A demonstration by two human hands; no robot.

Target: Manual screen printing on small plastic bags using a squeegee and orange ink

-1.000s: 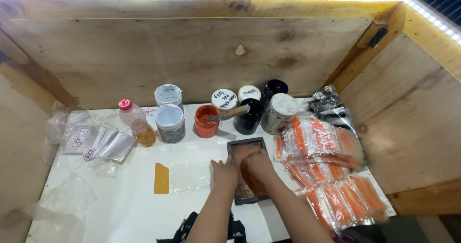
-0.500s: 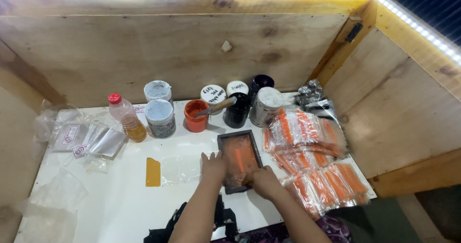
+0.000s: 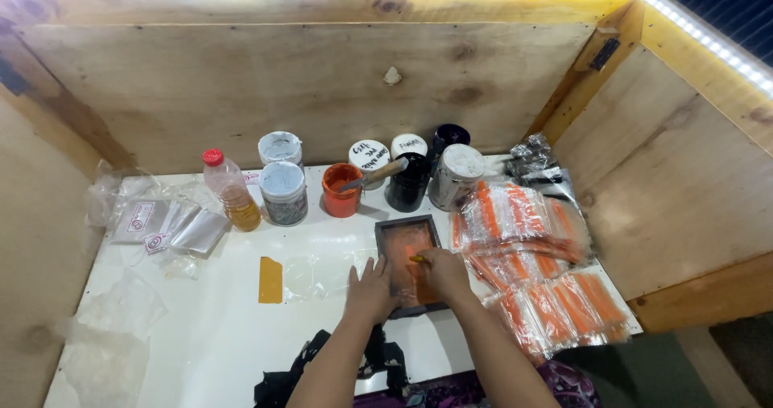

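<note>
Looking down from the head cam, both hands sit low-centre in the frame on a small dark-framed printing screen (image 3: 407, 256) lying flat on the white tabletop (image 3: 201, 335). The screen's mesh is smeared orange. My left hand (image 3: 370, 289) rests flat against the screen's left edge, fingers spread open and holding nothing. My right hand (image 3: 444, 271) is on the mesh itself, fingers pinched closed on a small yellowish thing (image 3: 416, 259) I can't make out.

Just left of the screen there's a clear plastic sheet (image 3: 322, 275), and beside that a flat orange-yellow squeegee (image 3: 270, 280). Right of the screen, touching its edge, is a heap of clear packets with orange contents (image 3: 531, 255) running down to the lower right.

Behind the screen, along the plywood back wall (image 3: 322, 86), a row of jars: an orange paint pot (image 3: 341, 189) with a tool leaning in it, a black pot (image 3: 409, 181), 2 grey-lidded tins (image 3: 282, 190) and a bottle with a red cap (image 3: 229, 189). Mid-left there's a pile of small clear bags (image 3: 165, 223). A black cloth (image 3: 322, 372) lies at the bottom edge.
</note>
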